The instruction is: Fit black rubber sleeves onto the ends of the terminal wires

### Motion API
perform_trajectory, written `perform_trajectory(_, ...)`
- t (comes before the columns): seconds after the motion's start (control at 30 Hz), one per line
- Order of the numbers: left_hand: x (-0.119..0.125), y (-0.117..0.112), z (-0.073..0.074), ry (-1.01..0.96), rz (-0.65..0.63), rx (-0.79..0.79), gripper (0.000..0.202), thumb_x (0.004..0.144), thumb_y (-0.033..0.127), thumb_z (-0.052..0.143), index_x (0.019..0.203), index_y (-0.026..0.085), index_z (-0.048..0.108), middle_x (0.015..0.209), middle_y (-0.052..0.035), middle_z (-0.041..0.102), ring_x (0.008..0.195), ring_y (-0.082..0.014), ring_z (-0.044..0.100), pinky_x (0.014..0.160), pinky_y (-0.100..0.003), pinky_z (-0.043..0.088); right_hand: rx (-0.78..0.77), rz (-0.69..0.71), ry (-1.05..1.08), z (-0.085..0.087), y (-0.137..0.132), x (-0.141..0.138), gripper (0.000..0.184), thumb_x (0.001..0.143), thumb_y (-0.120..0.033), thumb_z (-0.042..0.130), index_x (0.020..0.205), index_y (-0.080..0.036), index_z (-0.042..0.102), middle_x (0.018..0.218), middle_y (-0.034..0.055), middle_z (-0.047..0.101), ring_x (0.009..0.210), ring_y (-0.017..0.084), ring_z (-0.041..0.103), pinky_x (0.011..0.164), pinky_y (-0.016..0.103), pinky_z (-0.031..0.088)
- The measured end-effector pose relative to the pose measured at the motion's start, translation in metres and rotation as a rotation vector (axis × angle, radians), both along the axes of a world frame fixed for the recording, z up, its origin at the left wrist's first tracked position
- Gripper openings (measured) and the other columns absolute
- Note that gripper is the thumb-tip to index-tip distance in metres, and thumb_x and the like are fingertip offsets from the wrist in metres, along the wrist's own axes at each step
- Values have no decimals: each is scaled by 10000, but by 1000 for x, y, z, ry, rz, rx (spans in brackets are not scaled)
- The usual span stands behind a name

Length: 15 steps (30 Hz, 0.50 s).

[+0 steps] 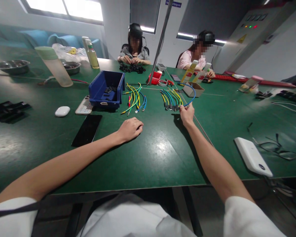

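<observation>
Near the middle of the table my left hand rests with its fingers curled in, and nothing shows in it. Just beyond it lies a loose bunch of cables, yellow-green, blue and red, with metal ring ends. My right hand is closed on one end of a blue cable, which arcs up and back to the left. Beside that hand, a neat row of yellow-green and teal cables lies side by side, with dark sleeves and ring ends toward me.
A blue bin holds small black pieces. Phones, a white case and a bottle stand left. A pole rises behind the cables, near a small box. A power bank and glasses lie right. Two people sit opposite.
</observation>
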<state>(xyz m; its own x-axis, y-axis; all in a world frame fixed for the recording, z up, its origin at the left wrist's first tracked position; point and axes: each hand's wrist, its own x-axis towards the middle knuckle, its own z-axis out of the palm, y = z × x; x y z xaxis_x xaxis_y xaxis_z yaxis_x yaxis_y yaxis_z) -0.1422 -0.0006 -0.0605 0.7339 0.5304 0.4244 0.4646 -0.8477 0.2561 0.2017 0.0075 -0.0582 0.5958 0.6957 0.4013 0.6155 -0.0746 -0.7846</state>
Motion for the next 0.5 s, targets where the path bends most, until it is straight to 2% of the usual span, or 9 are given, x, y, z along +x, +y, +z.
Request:
perform_trajectory(0.3,1,1,-1,14,5,22,217,884,205,504,935,166,711,901,-75,716,873,-209,631,819,-343,511,-28,-80,69,-8,6,25,623,789,-339,542,1339,-53,472,693,-8,543,628,166,521,687,349,487)
perform_trajectory(0.5,0,1,-1,8,6,23,215,884,198,504,932,167,711,904,-73,719,882,-210,634,821,-340,512,-87,-107,-10,-18,10,42,635,787,-320,525,1354,-40,461,705,5,564,638,184,558,683,363,488)
